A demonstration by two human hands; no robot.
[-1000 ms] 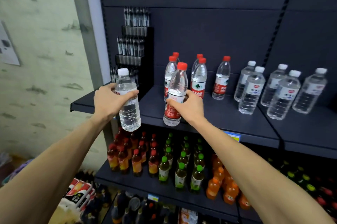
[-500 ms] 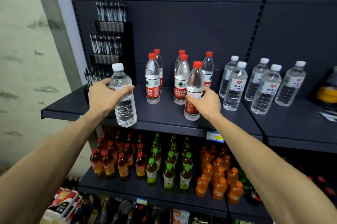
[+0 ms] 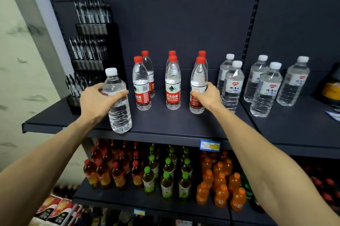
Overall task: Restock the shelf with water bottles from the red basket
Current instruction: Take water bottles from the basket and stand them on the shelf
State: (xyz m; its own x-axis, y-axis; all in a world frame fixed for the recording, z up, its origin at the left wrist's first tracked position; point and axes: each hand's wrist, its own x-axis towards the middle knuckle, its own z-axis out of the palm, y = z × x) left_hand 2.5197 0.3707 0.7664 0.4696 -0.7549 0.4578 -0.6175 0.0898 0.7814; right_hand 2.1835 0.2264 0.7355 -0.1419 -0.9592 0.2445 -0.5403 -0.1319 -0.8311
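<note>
My left hand [image 3: 97, 101] grips a white-capped water bottle [image 3: 118, 111] upright at the front left of the dark shelf [image 3: 165, 126], its base about at the shelf's front edge. My right hand [image 3: 208, 96] holds a red-capped water bottle [image 3: 198, 80] that stands on the shelf in front of another red-capped one, right of two more red-capped pairs [image 3: 173, 82]. Several white-capped bottles [image 3: 232, 86] stand further right. The red basket is out of view.
A black rack of pens [image 3: 90, 47] fills the shelf's back left corner. The shelf below carries red-, green- and orange-capped drink bottles [image 3: 165, 176]. A price tag [image 3: 209, 145] sits on the shelf edge. A pale wall [image 3: 18, 60] lies left.
My right hand carried the red-capped bottle rightward and back, setting it in front of the third red-capped bottle. The left hand kept its white-capped bottle at the shelf front. The view shifted right.
</note>
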